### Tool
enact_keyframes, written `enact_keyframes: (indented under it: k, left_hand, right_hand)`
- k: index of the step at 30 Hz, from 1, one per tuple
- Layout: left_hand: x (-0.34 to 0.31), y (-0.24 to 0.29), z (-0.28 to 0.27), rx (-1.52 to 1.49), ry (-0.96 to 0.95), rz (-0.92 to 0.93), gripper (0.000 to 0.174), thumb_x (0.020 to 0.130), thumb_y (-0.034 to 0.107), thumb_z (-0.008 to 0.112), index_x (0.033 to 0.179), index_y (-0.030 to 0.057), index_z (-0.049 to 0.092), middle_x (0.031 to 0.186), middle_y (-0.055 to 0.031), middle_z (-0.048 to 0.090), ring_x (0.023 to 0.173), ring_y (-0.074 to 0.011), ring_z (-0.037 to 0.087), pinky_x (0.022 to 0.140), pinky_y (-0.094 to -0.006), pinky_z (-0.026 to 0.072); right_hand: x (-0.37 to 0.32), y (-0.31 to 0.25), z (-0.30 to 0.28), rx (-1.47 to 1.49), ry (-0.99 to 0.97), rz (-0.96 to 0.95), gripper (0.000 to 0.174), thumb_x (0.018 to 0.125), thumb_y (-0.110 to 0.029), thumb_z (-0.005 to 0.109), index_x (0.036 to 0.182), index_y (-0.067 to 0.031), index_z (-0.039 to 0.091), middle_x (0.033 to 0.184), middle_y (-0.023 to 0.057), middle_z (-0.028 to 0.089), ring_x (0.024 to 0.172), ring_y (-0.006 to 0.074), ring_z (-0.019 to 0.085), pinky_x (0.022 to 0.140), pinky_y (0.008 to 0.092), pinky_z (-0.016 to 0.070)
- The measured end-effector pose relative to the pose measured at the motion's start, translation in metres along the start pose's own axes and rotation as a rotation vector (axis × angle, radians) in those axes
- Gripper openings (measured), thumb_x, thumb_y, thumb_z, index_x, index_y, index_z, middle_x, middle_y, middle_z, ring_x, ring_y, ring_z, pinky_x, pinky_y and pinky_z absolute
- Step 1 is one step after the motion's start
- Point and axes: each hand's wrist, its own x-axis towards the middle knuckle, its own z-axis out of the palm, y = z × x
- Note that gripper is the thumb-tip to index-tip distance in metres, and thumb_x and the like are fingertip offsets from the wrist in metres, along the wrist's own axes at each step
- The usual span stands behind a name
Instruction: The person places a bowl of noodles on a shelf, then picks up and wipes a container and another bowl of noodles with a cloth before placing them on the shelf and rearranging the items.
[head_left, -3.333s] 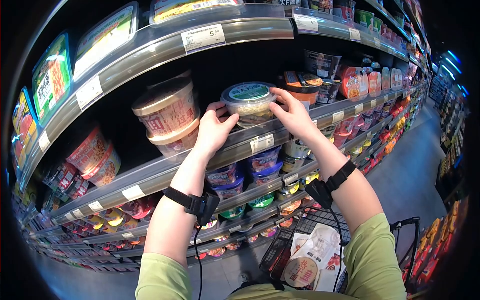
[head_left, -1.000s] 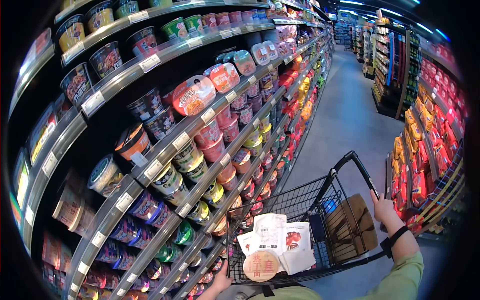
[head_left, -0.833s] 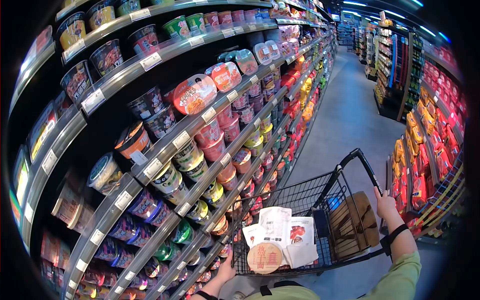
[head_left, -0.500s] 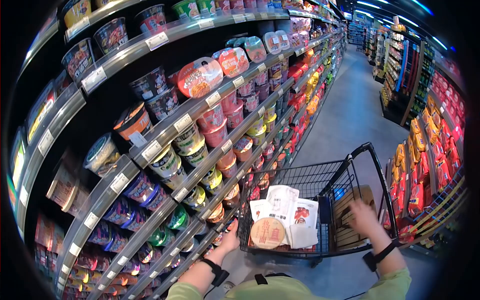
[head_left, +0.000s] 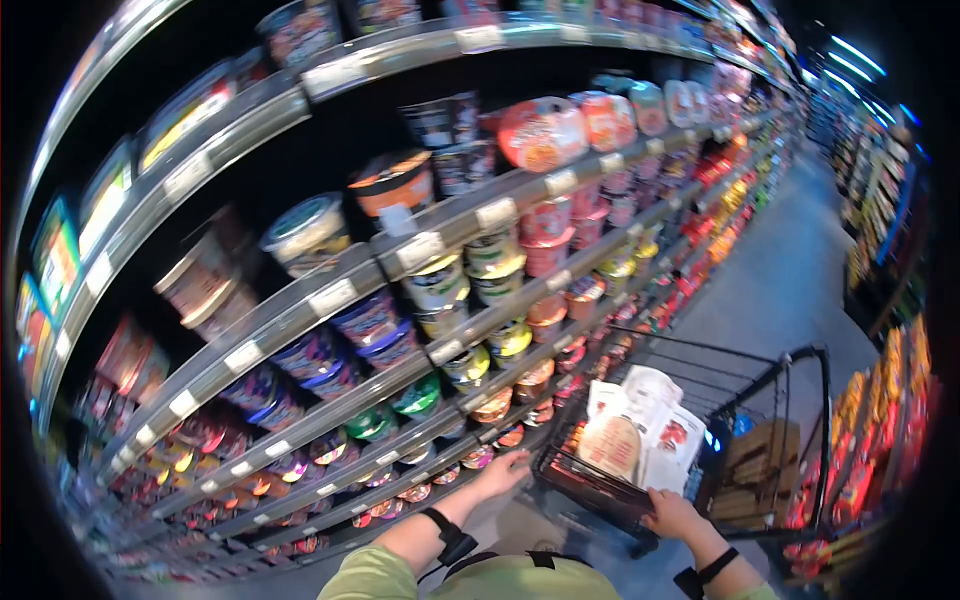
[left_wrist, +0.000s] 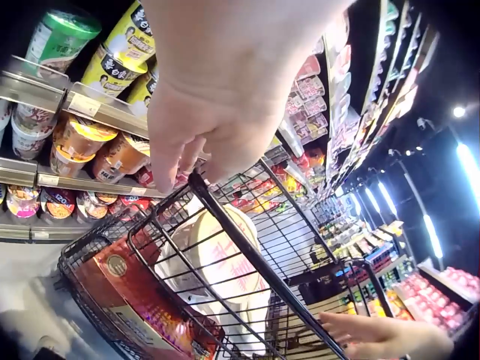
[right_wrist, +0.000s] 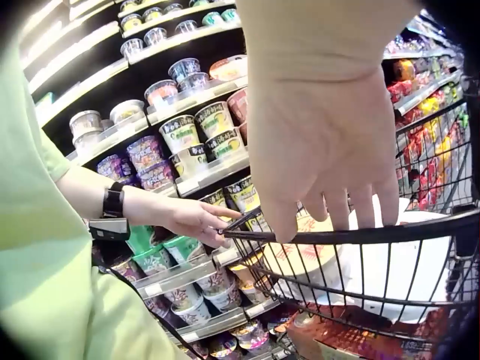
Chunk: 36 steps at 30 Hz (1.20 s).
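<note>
Right hand (head_left: 674, 515) now near red-lettered lid (head_left: 609, 449)

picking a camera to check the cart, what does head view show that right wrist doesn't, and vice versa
Only head: ceiling lights, aisle floor and a brown item near the handle end of the cart.
Only right wrist: the printed side of the red package.
Both: cart, left hand, right hand, round-lidded tub, white packages, stocked shelves.

A black wire cart (right_wrist: 427, 232) holds white packets (head_left: 672, 440) and a round tub (head_left: 610, 446).
</note>
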Motion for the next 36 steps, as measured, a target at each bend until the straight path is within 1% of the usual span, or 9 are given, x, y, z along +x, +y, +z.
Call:
enact_keyframes:
  k: [8,10,15,17,22,26,32,34,36]
  left_hand:
    - [-0.128,-0.025,-0.086,-0.256,0.170,-0.180,0.041,0.096,0.019,0.060,0.134,0.0056,0.052,0.117,-0.0090,0.064,0.107,-0.0140,0.060,0.093,-0.0285,0.0485]
    - [-0.154,-0.024,-0.112,-0.302,0.252,-0.192,0.041,0.097,0.018,0.059,0.135,0.0051,0.051,0.119,-0.0093,0.064,0.108,-0.0144,0.060,0.094,-0.0285,0.0483]
    - [-0.204,0.010,-0.178,-0.453,0.421,-0.192,0.041,0.098,0.015,0.057,0.137,0.0032,0.049,0.124,-0.0111,0.063,0.113,-0.0155,0.059,0.096,-0.0291,0.0480]
    - [-0.221,0.017,-0.198,-0.450,0.484,-0.144,0.042,0.098,0.015,0.057,0.137,0.0028,0.048,0.124,-0.0107,0.062,0.112,-0.0152,0.059,0.095,-0.0290,0.0480]
    - [-0.251,0.039,-0.247,-0.375,0.476,-0.016,0.042,0.097,0.014,0.059,0.137,0.0035,0.049,0.124,-0.0081,0.062,0.107,-0.0131,0.059,0.092,-0.0283,0.0486]
    - [-0.264,0.058,-0.289,-0.327,0.473,0.094,0.042,0.097,0.012,0.059,0.136,0.0029,0.049,0.123,-0.0096,0.063,0.109,-0.0130,0.059,0.094,-0.0291,0.0480]
    - [-0.262,0.093,-0.341,-0.270,0.440,0.241,0.042,0.095,0.009,0.061,0.135,0.0021,0.050,0.121,-0.0085,0.063,0.105,-0.0119,0.061,0.093,-0.0274,0.0488]
    - [-0.253,0.110,-0.355,-0.186,0.447,0.365,0.044,0.095,0.008,0.061,0.137,0.0024,0.049,0.121,-0.0077,0.062,0.099,-0.0095,0.060,0.090,-0.0255,0.0493]
    - [-0.235,0.128,-0.364,-0.174,0.458,0.393,0.053,0.094,0.008,0.062,0.143,0.0036,0.041,0.135,-0.0103,0.050,0.094,-0.0086,0.059,0.083,-0.0252,0.0519]
  right_hand:
    - [0.036,-0.023,-0.039,-0.067,-0.221,0.195,0.073,0.078,-0.052,0.068,0.119,0.0055,0.052,0.114,0.0299,0.061,0.107,0.0422,0.061,0.091,0.0465,0.0502]
    - [0.055,-0.036,-0.061,-0.230,-0.554,0.247,0.074,0.077,-0.057,0.066,0.121,0.0021,0.055,0.114,0.0267,0.064,0.107,0.0395,0.062,0.092,0.0461,0.0498]
    - [0.103,-0.113,-0.100,-0.205,-0.222,-0.006,0.064,0.080,-0.051,0.064,0.123,-0.0036,0.061,0.109,0.0246,0.066,0.105,0.0391,0.063,0.090,0.0465,0.0494]
    - [0.122,-0.159,-0.125,-0.142,-0.019,-0.346,0.057,0.085,-0.043,0.063,0.125,-0.0020,0.057,0.107,0.0250,0.066,0.100,0.0381,0.065,0.087,0.0464,0.0509]
    - [0.144,-0.291,-0.192,0.205,0.192,-0.545,0.037,0.089,-0.024,0.061,0.120,-0.0044,0.062,0.098,0.0210,0.069,0.088,0.0369,0.067,0.078,0.0427,0.0532]
    - [0.165,-0.371,-0.234,0.503,0.505,-0.694,0.032,0.094,-0.020,0.060,0.115,0.0043,0.061,0.099,0.0193,0.069,0.088,0.0228,0.069,0.077,0.0340,0.0534]
    - [0.216,-0.458,-0.294,0.799,0.746,-0.552,0.044,0.096,-0.035,0.057,0.118,0.0036,0.060,0.086,0.0121,0.069,0.065,0.0124,0.061,0.060,0.0288,0.0500]
    - [0.229,-0.474,-0.312,0.786,0.785,-0.466,0.049,0.096,-0.041,0.055,0.115,0.0039,0.063,0.089,0.0158,0.070,0.073,0.0206,0.066,0.068,0.0339,0.0517]
    - [0.260,-0.481,-0.321,0.641,0.892,-0.376,0.060,0.097,-0.051,0.048,0.104,0.0058,0.065,0.066,0.0082,0.061,0.060,0.0155,0.063,0.056,0.0305,0.0481]
